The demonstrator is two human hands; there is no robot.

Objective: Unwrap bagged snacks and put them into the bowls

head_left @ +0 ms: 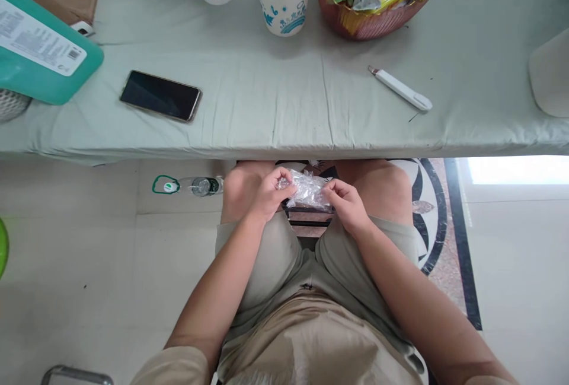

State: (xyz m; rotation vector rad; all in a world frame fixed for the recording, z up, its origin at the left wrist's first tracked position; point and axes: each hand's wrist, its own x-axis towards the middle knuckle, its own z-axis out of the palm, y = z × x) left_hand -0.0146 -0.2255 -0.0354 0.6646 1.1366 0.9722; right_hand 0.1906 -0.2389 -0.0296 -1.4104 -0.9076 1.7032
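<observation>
Between my knees, just below the table's front edge, I hold a crinkled piece of clear plastic wrap. My left hand pinches its left end between thumb and fingers. At the right end, my right hand grips it the same way. The plastic is bunched and shiny, and whether anything lies inside it I cannot tell. Both forearms rest near my thighs.
On the cloth-covered table lie a phone and a white utility knife. Behind stand two paper cups and a snack bowl. A green jug is at left, a bottle on the floor.
</observation>
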